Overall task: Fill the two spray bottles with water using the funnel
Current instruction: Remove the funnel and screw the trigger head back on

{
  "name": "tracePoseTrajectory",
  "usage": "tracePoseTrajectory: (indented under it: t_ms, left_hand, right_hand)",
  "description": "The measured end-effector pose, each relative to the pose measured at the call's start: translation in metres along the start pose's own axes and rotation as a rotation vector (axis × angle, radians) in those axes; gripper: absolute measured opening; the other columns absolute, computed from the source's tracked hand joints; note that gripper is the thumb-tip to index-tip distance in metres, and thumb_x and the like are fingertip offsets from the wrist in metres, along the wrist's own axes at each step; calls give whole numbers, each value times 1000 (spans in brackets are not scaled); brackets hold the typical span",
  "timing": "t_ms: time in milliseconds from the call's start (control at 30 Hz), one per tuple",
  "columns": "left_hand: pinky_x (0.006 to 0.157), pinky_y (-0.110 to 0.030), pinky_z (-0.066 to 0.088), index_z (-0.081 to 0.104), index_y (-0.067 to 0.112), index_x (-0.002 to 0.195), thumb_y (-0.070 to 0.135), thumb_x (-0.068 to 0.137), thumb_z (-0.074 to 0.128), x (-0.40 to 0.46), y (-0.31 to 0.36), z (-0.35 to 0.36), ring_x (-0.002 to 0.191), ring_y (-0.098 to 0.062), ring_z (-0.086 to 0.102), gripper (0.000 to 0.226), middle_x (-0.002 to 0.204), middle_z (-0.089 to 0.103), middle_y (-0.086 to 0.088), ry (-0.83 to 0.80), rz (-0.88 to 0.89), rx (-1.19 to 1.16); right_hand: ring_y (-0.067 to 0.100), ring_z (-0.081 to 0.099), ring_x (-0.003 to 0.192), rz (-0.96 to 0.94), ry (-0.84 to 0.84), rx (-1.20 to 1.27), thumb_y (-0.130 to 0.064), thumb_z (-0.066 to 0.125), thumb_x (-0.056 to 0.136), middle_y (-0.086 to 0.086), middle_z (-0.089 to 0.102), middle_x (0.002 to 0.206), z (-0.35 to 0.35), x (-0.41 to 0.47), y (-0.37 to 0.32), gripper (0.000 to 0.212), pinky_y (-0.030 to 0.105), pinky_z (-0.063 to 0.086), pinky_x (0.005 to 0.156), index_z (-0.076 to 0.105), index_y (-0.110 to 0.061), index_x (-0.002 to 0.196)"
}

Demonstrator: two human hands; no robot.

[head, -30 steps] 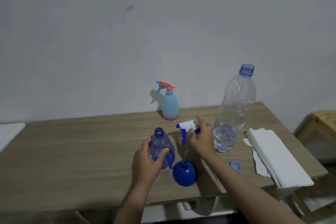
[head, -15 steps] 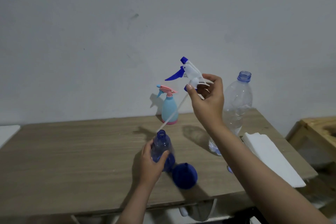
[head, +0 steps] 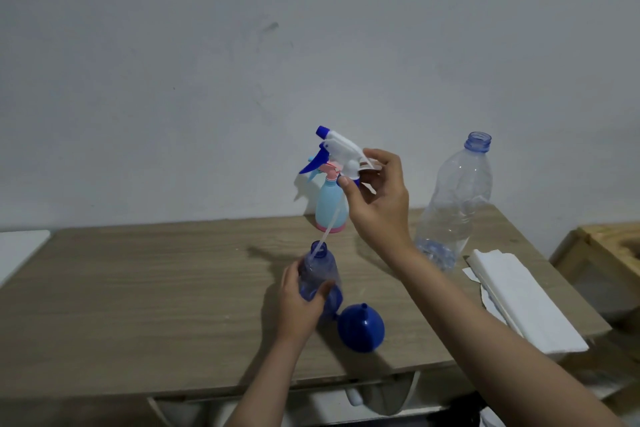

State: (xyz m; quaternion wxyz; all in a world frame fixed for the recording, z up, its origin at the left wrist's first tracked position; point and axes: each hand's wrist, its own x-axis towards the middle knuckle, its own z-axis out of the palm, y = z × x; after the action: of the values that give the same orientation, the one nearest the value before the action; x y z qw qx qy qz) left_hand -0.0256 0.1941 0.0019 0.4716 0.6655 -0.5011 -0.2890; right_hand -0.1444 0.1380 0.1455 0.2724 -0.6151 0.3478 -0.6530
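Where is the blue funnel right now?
In the head view, the blue funnel sits mouth-down on the table near its front edge, just right of the blue spray bottle held by the left hand.

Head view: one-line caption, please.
Right hand lifts trigger sprayer, tube tip in blue bottle held by left hand.

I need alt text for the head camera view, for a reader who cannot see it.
The right hand lifts a white-and-blue trigger sprayer, its tube tip at the mouth of the blue spray bottle gripped by the left hand; a blue funnel sits beside it.
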Motion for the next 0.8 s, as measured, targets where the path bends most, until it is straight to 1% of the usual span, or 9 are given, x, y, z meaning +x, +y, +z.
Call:
tracePoseTrajectory:
  t_ms: [133, 267, 367, 467, 533, 567, 600, 700, 800]
  left_hand:
    - [66, 0, 39, 50, 18, 130, 26, 80, 76, -1, 0, 1, 107, 0, 46, 57, 127, 57, 7, 12, 2, -20]
    - [69, -5, 38, 50, 19, 130, 27, 80, 75, -2, 1, 0, 110, -3, 49, 57, 127, 56, 7, 11, 12, -16]
    - [66, -2, 40, 49, 18, 132, 27, 80, 75, -2, 1, -1, 110, -2, 48, 59, 128, 55, 8, 10, 10, -33]
    - [68, 2, 41, 49, 16, 133, 22, 81, 75, -4, 4, -1, 109, -2, 46, 58, 122, 54, 9, 7, 30, -38]
    - [69, 6, 37, 52, 12, 129, 16, 80, 76, -3, 4, -1, 108, -4, 48, 55, 119, 56, 5, 15, 26, -51]
    - [68, 6, 37, 53, 11, 128, 14, 79, 76, -2, 3, 0, 107, -5, 50, 54, 119, 58, 3, 20, 18, -58]
    - [67, 5, 38, 54, 11, 127, 11, 79, 76, -2, 1, 1, 105, -6, 53, 53, 118, 60, 2, 26, 7, -63]
    - [67, 3, 40, 55, 13, 126, 4, 77, 75, 0, -3, 2, 106, -15, 61, 54, 118, 65, 0, 54, -14, -65]
    - [68, 4, 40, 55, 12, 127, 2, 78, 75, 0, -4, 3, 103, -9, 57, 54, 118, 64, 0, 61, -10, -64]
  right_hand:
    - [5, 63, 79, -46, 43, 41, -9, 72, 81, -7, 59, 92, -4, 13, -13, 40, 17, 52, 72, 45, -21, 109]
    - [11, 63, 81, -57, 0, -1, -9, 72, 81, 2, 59, 95, -2, 11, -9, 41, 18, 53, 73, 45, -21, 110]
    - [13, 65, 87, -27, -92, -33, -8, 71, 81, -1, 59, 100, 5, -1, 7, 40, 25, 56, 75, 46, -20, 110]
    - [14, 65, 89, 69, -253, -88, -8, 70, 81, -8, 58, 102, 9, -21, 35, 39, 29, 58, 74, 45, -22, 107]
    - [18, 66, 84, 147, -354, -160, -11, 69, 82, -2, 61, 99, 10, -38, 56, 37, 39, 58, 70, 44, -23, 106]
    - [18, 66, 82, 167, -387, -191, -11, 68, 82, 0, 62, 97, 10, -45, 65, 36, 42, 57, 69, 45, -23, 107]
    - [17, 66, 81, 185, -404, -199, -11, 68, 82, 1, 63, 96, 9, -52, 72, 36, 42, 57, 70, 45, -22, 107]
    - [10, 66, 84, 227, -393, -135, -4, 68, 81, 1, 64, 95, 8, -58, 76, 36, 32, 57, 75, 47, -19, 106]
    - [5, 65, 84, 261, -412, -87, 0, 68, 80, 1, 63, 97, 7, -56, 75, 40, 21, 54, 75, 46, -26, 101]
